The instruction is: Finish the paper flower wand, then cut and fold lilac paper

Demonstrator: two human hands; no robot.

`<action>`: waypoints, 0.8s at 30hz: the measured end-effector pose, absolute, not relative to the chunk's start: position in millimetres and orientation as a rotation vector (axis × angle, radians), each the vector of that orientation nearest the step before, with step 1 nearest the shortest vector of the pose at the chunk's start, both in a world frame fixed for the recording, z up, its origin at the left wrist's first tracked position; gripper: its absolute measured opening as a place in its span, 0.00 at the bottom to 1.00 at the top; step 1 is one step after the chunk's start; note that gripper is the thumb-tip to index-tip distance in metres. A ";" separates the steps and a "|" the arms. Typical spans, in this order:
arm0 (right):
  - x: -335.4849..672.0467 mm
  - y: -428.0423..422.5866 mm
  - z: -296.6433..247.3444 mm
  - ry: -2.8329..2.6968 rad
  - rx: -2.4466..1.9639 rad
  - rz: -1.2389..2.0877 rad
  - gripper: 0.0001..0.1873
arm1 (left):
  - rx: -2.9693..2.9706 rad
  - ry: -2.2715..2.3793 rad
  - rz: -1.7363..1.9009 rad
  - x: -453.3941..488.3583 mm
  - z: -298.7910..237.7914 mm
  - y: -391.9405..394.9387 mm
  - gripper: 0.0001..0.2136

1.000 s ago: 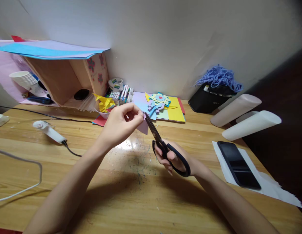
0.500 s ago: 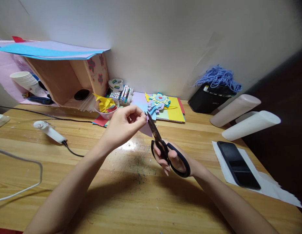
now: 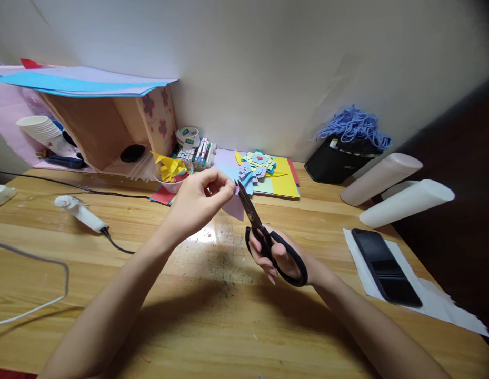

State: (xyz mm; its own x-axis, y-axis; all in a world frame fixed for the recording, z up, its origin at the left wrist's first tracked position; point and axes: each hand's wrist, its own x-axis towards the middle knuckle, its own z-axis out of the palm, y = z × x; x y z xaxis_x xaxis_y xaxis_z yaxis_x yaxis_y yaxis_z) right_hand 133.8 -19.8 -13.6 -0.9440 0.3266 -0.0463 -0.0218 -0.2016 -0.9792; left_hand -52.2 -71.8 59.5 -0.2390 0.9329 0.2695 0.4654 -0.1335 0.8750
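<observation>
Between thumb and fingertips, my left hand (image 3: 200,197) pinches a small piece of purple paper (image 3: 234,207), which hangs below the fingers. Black-handled scissors (image 3: 255,223) are in my right hand (image 3: 278,258), with my thumb and fingers through the loops. Their blades point up and away, slightly parted, and the tips are right beside the paper's edge near my left fingertips. Behind the blades, a layered paper flower (image 3: 259,159) in blue, yellow and purple lies on a stack of coloured paper (image 3: 287,181).
At the left stand an open cardboard box (image 3: 106,129) and a white glue gun (image 3: 80,212). A tub of paper scraps (image 3: 173,173) and markers (image 3: 202,152) sit behind my left hand. Rightward are a black pouch with blue yarn (image 3: 335,158), white rolls (image 3: 406,202) and a phone (image 3: 386,267).
My left hand has shifted slightly left with the purple paper, so a small gap now shows between paper and blades. The scissors have barely moved.
</observation>
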 end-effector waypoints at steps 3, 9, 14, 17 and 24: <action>134.2 -20.2 -12.4 -1.842 -0.370 2.233 0.32 | 1.546 1.677 1.370 -52.6 59.9 -71.3 0.08; 135.1 -20.5 -10.9 -1.854 -0.359 2.235 0.32 | 1.535 1.663 1.382 -54.4 59.1 -70.6 0.10; 134.0 -21.7 -13.5 -1.868 -0.352 2.200 0.33 | 1.506 1.641 1.412 -53.0 58.8 -70.8 0.12; 132.9 -22.0 -14.4 -1.862 -0.351 2.161 0.33 | 1.512 1.640 1.379 -51.7 59.1 -71.1 0.13; 132.8 -21.5 -10.2 -1.830 -0.341 2.222 0.32 | 1.538 1.573 1.334 -51.0 59.4 -71.8 0.11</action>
State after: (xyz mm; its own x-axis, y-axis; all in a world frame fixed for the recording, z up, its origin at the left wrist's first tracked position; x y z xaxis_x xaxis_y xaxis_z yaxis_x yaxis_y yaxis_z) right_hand 132.8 -21.5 -10.2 -0.9435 0.3304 -0.0258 -0.0379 -0.1851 -0.9820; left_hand -51.0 -71.8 59.4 -0.1841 0.9528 0.2416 0.3939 -0.1537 0.9062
